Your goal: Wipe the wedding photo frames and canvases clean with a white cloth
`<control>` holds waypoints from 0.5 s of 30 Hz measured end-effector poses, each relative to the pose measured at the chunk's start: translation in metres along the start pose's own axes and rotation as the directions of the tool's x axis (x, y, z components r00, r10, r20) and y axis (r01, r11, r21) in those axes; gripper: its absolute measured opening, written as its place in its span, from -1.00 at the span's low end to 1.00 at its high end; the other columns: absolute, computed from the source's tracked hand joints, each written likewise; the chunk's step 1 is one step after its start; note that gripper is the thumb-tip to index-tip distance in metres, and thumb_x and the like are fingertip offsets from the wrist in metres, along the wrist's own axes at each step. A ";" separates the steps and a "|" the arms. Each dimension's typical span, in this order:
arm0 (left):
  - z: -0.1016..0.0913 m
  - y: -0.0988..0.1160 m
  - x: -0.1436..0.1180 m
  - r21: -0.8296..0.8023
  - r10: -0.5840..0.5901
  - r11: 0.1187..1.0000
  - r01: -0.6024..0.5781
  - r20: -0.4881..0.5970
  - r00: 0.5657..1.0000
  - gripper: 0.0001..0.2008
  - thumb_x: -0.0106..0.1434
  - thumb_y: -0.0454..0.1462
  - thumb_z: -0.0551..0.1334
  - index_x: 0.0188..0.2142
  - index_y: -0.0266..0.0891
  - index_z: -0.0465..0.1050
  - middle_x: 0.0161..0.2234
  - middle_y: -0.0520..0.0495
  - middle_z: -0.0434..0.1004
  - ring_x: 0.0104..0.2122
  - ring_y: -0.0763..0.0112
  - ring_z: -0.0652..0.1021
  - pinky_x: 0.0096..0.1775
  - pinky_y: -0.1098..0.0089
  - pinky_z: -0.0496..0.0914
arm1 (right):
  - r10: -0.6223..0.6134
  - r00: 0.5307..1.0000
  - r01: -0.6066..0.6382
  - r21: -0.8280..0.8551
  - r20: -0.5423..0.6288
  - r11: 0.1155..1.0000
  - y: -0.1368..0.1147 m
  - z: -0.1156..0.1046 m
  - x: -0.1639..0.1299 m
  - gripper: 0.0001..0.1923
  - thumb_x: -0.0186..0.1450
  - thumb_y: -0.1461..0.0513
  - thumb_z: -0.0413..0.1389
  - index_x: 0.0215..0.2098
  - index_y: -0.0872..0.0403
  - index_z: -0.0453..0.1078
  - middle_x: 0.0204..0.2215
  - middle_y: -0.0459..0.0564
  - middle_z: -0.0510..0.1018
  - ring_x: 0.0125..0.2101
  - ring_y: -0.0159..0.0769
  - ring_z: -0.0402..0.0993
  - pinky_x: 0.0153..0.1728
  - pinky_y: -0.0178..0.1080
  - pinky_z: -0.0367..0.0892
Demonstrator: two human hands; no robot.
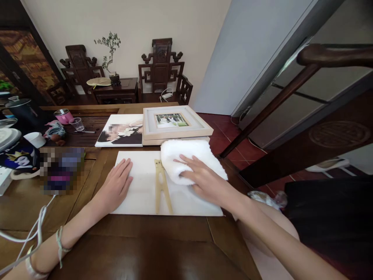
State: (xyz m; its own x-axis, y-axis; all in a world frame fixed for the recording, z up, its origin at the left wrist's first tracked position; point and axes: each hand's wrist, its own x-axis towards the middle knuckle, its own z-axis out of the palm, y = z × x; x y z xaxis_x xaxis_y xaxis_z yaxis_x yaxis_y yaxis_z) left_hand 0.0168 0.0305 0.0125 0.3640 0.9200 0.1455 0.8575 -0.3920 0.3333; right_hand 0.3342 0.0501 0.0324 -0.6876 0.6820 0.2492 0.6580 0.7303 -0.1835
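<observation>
A white rectangular panel (136, 186) lies flat on the table before me. A pale, A-shaped stand (159, 186) with small screws at its top rests on its middle. My left hand (118, 184) lies flat with fingers stretched over the panel's left edge, holding nothing. On the right side, my right hand (201, 177) presses a folded white towel (189, 151) against the panel, with some fingers tucked into its fold. The towel covers the panel's upper right corner and touches the frames behind.
Behind the panel are a photo print (122, 132) and a light wooden picture frame (177, 134) stacked on another. A pink cup (63, 116), a clear plastic cup (77, 124), a dark mug (20, 155) and white cables (40, 221) are at left. A wooden chair (271, 105) stands at right.
</observation>
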 end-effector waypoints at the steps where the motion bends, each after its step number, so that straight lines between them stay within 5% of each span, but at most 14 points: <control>1: 0.000 -0.001 0.001 0.027 0.009 1.000 -0.009 -0.003 1.000 -0.47 0.45 -0.13 -0.12 0.33 -0.29 0.06 0.36 -0.23 0.07 0.36 0.12 0.07 0.30 0.02 0.05 | -0.005 1.000 0.005 0.005 0.015 1.000 -0.007 -0.002 -0.006 -0.42 -0.04 0.59 -0.08 -0.15 0.13 0.50 0.23 0.23 0.34 0.29 0.09 0.04 0.22 0.27 0.10; 8: -0.001 0.001 0.004 0.138 0.028 0.990 -0.029 0.009 1.000 -0.50 0.45 -0.15 -0.12 0.29 -0.32 0.12 0.33 -0.27 0.14 0.34 0.10 0.13 0.26 -0.01 0.14 | -0.027 0.995 0.027 0.001 0.100 1.000 -0.043 -0.022 -0.050 -0.47 -0.10 0.59 -0.14 -0.34 0.09 0.49 0.28 0.12 0.28 0.34 -0.03 -0.07 0.26 0.20 0.07; 15: -0.002 0.002 0.001 0.147 0.005 0.989 -0.012 0.047 0.999 -0.49 0.47 -0.15 -0.18 0.33 -0.27 0.01 0.38 -0.24 0.01 0.36 0.16 0.06 0.26 -0.03 0.11 | -0.066 0.995 0.062 0.058 0.076 0.996 -0.013 -0.010 -0.027 -0.55 -0.04 0.55 -0.07 -0.29 0.17 0.49 0.30 0.25 0.20 0.35 0.06 -0.12 0.26 0.31 -0.05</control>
State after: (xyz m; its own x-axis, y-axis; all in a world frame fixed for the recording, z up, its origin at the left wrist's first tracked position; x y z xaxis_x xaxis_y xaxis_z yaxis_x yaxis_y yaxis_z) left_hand 0.0176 0.0305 0.0148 0.3849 0.9172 0.1027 0.8974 -0.3979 0.1906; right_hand 0.3473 0.0212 0.0380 -0.7510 0.6330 0.1879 0.5952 0.7721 -0.2228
